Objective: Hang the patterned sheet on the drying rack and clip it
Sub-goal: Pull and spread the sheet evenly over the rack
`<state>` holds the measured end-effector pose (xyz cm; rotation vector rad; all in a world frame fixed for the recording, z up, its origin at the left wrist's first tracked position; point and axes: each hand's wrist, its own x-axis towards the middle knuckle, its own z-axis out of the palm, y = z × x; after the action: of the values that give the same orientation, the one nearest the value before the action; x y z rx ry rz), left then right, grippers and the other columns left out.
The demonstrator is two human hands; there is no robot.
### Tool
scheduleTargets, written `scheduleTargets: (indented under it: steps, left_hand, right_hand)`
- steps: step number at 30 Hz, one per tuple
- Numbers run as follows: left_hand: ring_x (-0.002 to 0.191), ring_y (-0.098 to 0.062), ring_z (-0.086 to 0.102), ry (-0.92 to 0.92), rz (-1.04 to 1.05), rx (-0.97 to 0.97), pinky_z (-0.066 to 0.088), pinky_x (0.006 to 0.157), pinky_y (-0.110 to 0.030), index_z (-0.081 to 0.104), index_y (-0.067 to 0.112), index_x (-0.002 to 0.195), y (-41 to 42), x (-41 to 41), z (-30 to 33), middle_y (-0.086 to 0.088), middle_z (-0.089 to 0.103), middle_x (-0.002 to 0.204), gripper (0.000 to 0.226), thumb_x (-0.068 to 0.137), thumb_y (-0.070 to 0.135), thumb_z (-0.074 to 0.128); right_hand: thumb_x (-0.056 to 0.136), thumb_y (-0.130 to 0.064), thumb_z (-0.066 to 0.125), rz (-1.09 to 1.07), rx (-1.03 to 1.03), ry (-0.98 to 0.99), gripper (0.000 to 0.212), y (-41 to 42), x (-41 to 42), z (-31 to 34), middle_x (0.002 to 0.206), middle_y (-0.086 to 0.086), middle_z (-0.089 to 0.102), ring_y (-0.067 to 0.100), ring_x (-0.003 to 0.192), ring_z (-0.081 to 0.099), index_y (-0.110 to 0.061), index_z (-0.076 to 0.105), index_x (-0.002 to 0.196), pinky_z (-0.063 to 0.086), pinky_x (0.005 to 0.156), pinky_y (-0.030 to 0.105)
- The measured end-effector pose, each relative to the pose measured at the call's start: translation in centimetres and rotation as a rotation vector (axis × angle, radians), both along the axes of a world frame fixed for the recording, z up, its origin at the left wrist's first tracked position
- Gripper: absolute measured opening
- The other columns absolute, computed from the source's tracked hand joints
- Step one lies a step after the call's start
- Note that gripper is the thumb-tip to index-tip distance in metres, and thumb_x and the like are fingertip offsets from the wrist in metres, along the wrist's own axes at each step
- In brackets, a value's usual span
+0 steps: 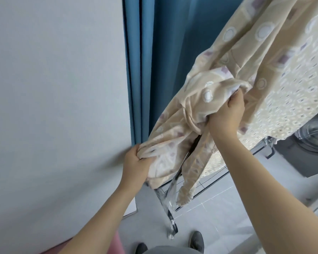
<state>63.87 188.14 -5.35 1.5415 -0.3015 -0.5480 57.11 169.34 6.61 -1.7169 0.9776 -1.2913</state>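
Observation:
The patterned sheet (264,57) is beige with white circles and small purple squares. It drapes down from the upper right over the drying rack (170,204), whose metal legs and lower rails show beneath it. My left hand (136,162) grips a bunched edge of the sheet low on the left. Higher and to the right, my right hand (228,110) grips a gathered fold. A loose strip of the sheet hangs down between my arms. No clip is visible.
A pale wall (53,107) fills the left, with blue curtains (154,52) beside it. A washing machine (310,136) stands at the right behind the rack. The floor is light tile (209,217), and my shoes show at the bottom edge.

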Motion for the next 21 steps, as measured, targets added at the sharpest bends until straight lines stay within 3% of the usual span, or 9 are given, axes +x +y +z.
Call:
scheduleTargets:
  steps: [2,4,7,10,12,14,16,19,21]
  left_hand:
    - [0.069,-0.011,0.061,-0.133,-0.034,0.022,0.048,0.064,-0.024,0.061,0.022,0.080,0.4,0.4,0.7,0.008,0.067,0.075,0.021,0.073,0.003,0.065]
    - [0.063,-0.008,0.052,-0.405,-0.083,0.201,0.040,0.056,-0.017,0.050,0.022,0.080,1.1,0.9,1.4,0.011,0.058,0.071,0.025,0.076,-0.002,0.056]
    - [0.078,-0.020,0.056,-0.774,-0.209,0.583,0.046,0.063,-0.033,0.045,0.019,0.095,2.9,1.1,0.7,0.003,0.057,0.088,0.018,0.082,0.009,0.053]
    - [0.078,-0.032,0.061,-0.856,-0.313,0.836,0.044,0.058,-0.033,0.046,0.017,0.098,4.9,0.1,-1.4,-0.005,0.062,0.090,0.022,0.086,0.031,0.059]
    - [0.060,-0.029,0.057,-0.972,-0.336,0.920,0.038,0.045,-0.030,0.051,0.015,0.100,6.0,-0.9,-3.6,-0.005,0.062,0.077,0.035,0.074,0.026,0.073]
    - [0.046,-0.023,0.052,-1.089,-0.387,0.945,0.032,0.036,-0.024,0.053,0.014,0.092,6.8,-1.4,-6.6,-0.001,0.056,0.062,0.060,0.044,0.015,0.088]
    - [0.048,-0.022,0.055,-1.024,-0.484,1.069,0.035,0.039,-0.025,0.046,0.013,0.091,7.5,-1.4,-9.5,-0.001,0.056,0.060,0.072,0.035,0.014,0.090]
    - [0.091,-0.029,0.065,-0.541,-0.542,1.199,0.043,0.072,-0.032,0.043,0.008,0.122,7.3,-0.7,-11.8,-0.008,0.067,0.102,0.044,0.085,0.021,0.062]
    - [0.098,-0.026,0.062,-0.247,-0.543,1.029,0.046,0.077,-0.030,0.040,0.011,0.133,5.9,-0.6,-11.0,-0.007,0.063,0.117,0.043,0.095,0.031,0.047]
  right_hand:
    - [0.095,-0.015,0.034,0.001,-0.088,0.102,0.015,0.8,0.3,-0.3,0.072,-0.011,0.054,0.018,0.073,0.054,-0.013,0.049,0.092,0.041,0.068,0.035]
    - [0.094,-0.011,0.031,-0.007,-0.149,0.169,0.014,1.1,0.3,-0.1,0.066,-0.011,0.047,0.022,0.070,0.048,-0.013,0.043,0.088,0.038,0.067,0.036]
    - [0.093,-0.009,0.031,-0.020,-0.177,0.173,0.013,1.1,0.3,0.3,0.067,-0.006,0.047,0.024,0.072,0.046,-0.015,0.042,0.089,0.035,0.066,0.035]
    - [0.094,-0.012,0.034,0.039,-0.233,0.186,0.012,2.6,0.3,0.2,0.073,-0.001,0.050,0.023,0.072,0.044,-0.011,0.046,0.094,0.026,0.062,0.032]
    - [0.096,-0.016,0.039,0.116,-0.243,0.206,0.019,3.7,0.5,-0.2,0.084,0.006,0.057,0.023,0.075,0.047,-0.004,0.051,0.104,0.032,0.063,0.033]
    - [0.096,-0.020,0.043,0.144,-0.205,0.239,0.023,4.1,0.7,-0.5,0.095,0.010,0.062,0.025,0.084,0.053,-0.003,0.052,0.109,0.038,0.070,0.034]
    - [0.094,-0.023,0.047,0.156,-0.188,0.311,0.019,3.8,0.8,-0.7,0.085,0.002,0.060,0.021,0.077,0.052,-0.007,0.053,0.103,0.035,0.067,0.029]
    - [0.094,-0.023,0.049,0.337,-0.198,0.443,0.022,3.5,0.6,-1.6,0.060,-0.006,0.048,0.012,0.055,0.043,-0.008,0.052,0.077,0.033,0.057,0.028]
    - [0.095,-0.028,0.054,0.470,-0.159,0.561,0.037,3.2,0.0,-1.9,0.054,-0.004,0.044,0.012,0.050,0.040,-0.011,0.045,0.064,0.036,0.053,0.031]
